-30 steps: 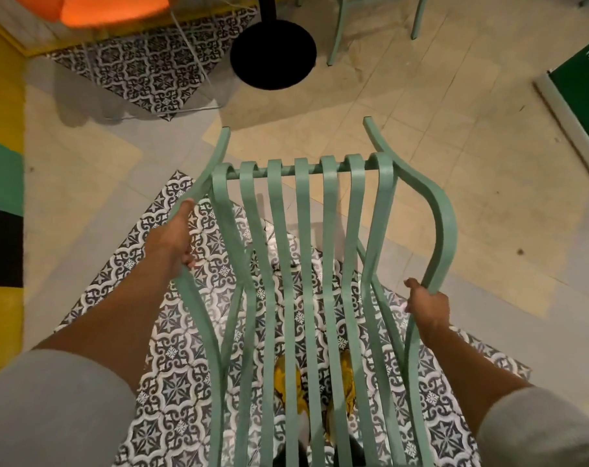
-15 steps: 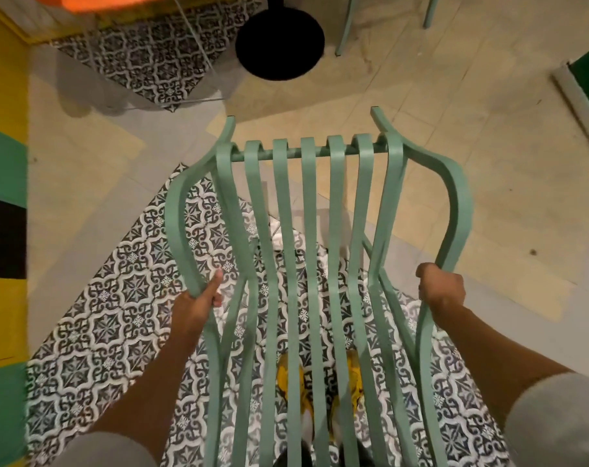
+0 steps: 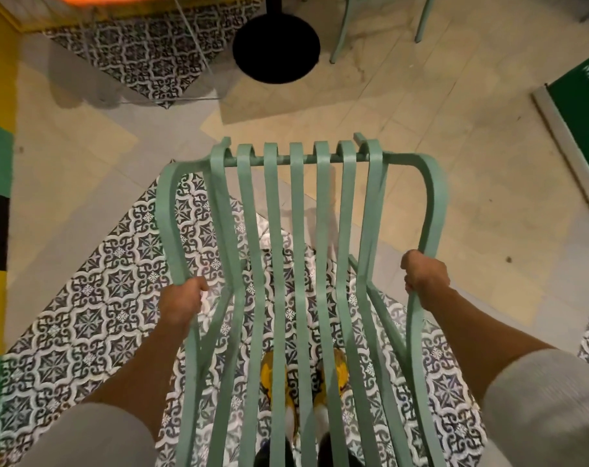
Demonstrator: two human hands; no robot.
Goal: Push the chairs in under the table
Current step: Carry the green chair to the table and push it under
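The chair [image 3: 299,264] stands before the person, the table base [image 3: 276,48] beyond it.

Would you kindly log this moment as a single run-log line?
left hand: grips chair left armrest | right hand: grips right armrest | black table base: ahead, apart from chair | chair: not under table

**Materials / finish**

Chair [image 3: 296,264]: flat slats looking like painted metal, mint green, smooth satin sheen. Table base [image 3: 276,48] reading matt black. Patterned tiles [image 3: 94,318] showing slight gloss; beige floor [image 3: 471,163] looking dull, scuffed. Sleeves [image 3: 549,409] appearing soft grey cloth.
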